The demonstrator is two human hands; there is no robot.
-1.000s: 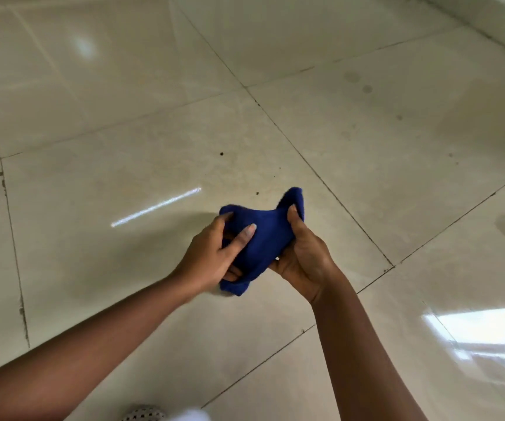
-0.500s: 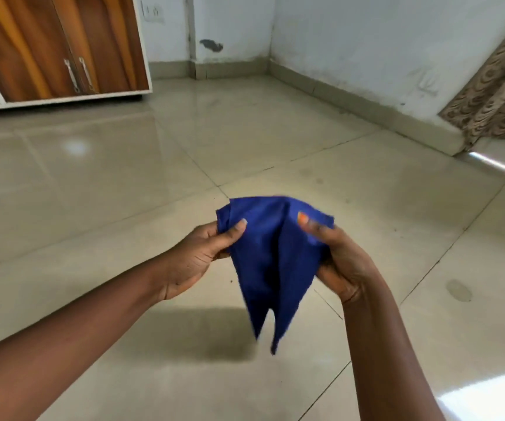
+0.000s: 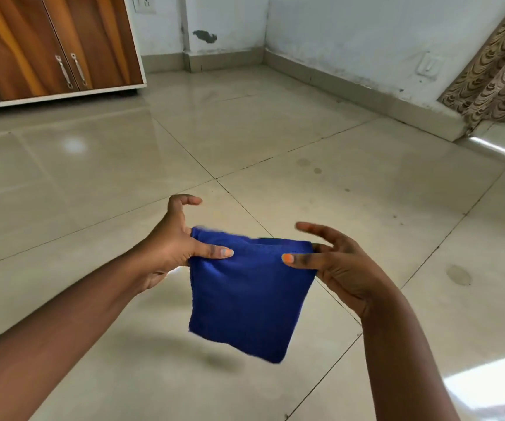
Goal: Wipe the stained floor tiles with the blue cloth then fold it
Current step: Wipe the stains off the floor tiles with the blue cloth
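Hands (image 3: 181, 247) (image 3: 339, 268) now stretch blue cloth (image 3: 245, 299) flat, unbunched.

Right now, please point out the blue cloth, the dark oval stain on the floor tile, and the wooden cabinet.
blue cloth (image 3: 245, 302), head view, middle of the hanging face
dark oval stain (image 3: 458, 275), head view, its centre
wooden cabinet (image 3: 26, 44), head view, door panel

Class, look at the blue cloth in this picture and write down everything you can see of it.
The blue cloth is deep blue with a soft, fuzzy, towel-like surface. It hangs in the air above the tiled floor, roughly square and mostly flat, apparently doubled along its top edge. The left hand pinches its upper left corner and the right hand its upper right corner, thumbs laid across the front. Its lower edge hangs free, slanting down to the right; nothing else touches it.
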